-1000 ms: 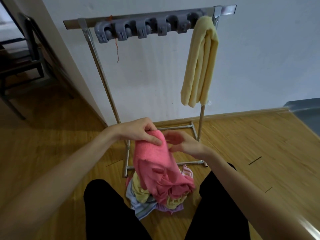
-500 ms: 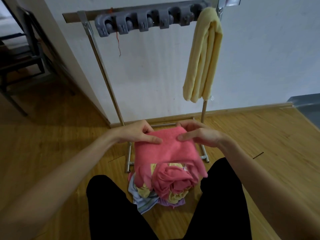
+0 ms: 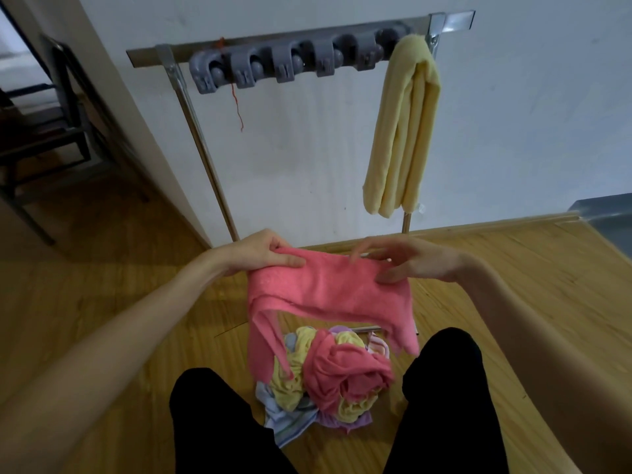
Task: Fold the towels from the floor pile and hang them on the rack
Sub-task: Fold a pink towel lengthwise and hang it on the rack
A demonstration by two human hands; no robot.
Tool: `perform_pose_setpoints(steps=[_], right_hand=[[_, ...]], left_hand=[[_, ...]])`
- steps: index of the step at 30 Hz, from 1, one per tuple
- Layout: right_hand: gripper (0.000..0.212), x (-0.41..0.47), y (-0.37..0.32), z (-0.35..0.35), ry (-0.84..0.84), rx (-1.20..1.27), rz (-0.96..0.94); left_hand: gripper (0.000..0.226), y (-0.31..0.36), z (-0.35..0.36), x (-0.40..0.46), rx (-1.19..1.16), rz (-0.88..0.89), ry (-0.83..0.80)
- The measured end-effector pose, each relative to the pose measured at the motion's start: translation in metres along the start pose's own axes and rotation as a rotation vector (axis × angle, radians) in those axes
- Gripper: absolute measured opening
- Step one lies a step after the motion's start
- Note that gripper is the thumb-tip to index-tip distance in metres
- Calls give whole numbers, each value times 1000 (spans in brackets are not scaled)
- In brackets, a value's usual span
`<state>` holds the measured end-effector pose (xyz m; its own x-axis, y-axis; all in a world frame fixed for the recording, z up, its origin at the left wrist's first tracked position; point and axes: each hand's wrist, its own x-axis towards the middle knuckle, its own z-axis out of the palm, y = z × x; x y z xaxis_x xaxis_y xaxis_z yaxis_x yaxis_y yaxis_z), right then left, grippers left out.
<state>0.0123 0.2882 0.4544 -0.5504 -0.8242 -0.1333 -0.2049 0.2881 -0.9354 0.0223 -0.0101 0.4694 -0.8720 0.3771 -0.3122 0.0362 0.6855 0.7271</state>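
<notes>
Pink terry, soft and limp, pinched along its top edge by the fingers [image 3: 290, 260] of the left hand [image 3: 263, 253], thumb on top and fingertips curled under the cloth. Over at the other corner, the right hand [image 3: 410, 265] with thumb pressed onto the edge and the long fingers spread and mostly straight above it; cannot tell whether those are truly clamping or only steadying the hem. Between the two, the pink towel [image 3: 328, 292] stretched into a shallow band, held in the air above the floor pile [image 3: 328, 374], with its lower part sagging and one long tail drooping down on the left side until it reaches the heap. Judged light, floppy, not slippery, not fragile: no stiffness to keep a fold, so each crease likely to need tension from both corners. Best taken at the two top corners, then at the hanging bottom corners to bring them up. Risk of the trailing tail snagging another pink piece balled up in the pile. Beyond, the rack [image 3: 191, 107] standing against the white wall, a grey row of clips on its top bar, and one folded yellow towel [image 3: 403, 142] draped at the right end; wooden floor [image 3: 513, 285] all round
</notes>
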Motion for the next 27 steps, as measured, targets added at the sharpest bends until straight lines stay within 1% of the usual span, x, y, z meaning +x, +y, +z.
perform_pose_setpoints(steps=[2,3,4,5,8,9,11,12,14,17,20,22,25,27], right_hand=[[45,4,-13,-5,-97,-142,14],[45,7,-17,-8,-121,-193,35],[46,10,-20,-12,-120,-235,55],[46,13,-22,-16,-96,-279,72],[47,19,-30,-31,61,-413,110],[48,20,-33,-37,114,-433,119],[49,25,-39,-48,208,-466,122],[50,28,-43,-54,258,-485,114],[50,36,-52,-64,376,-521,100],[49,46,-68,-81,569,-621,70],[46,57,-80,-101,741,-666,-2],[44,66,-87,-112,835,-675,-55],[41,77,-98,-124,960,-702,-106],[40,81,-104,-129,1037,-711,-129]], left_hand=[[28,9,-6,5,62,32,-14],[28,13,-10,7,82,48,-16],[23,18,-15,8,91,59,-19],[19,23,-21,9,99,71,-30],[27,36,-42,12,133,120,-115],[27,42,-49,13,168,136,-129],[19,53,-61,17,300,177,-106],[16,58,-66,23,376,218,-73],[22,67,-76,33,491,291,20],[30,79,-90,50,555,388,227],[41,93,-102,66,657,410,409],[43,104,-109,76,707,405,487],[39,125,-115,88,695,385,561],[40,138,-118,95,658,403,634]])
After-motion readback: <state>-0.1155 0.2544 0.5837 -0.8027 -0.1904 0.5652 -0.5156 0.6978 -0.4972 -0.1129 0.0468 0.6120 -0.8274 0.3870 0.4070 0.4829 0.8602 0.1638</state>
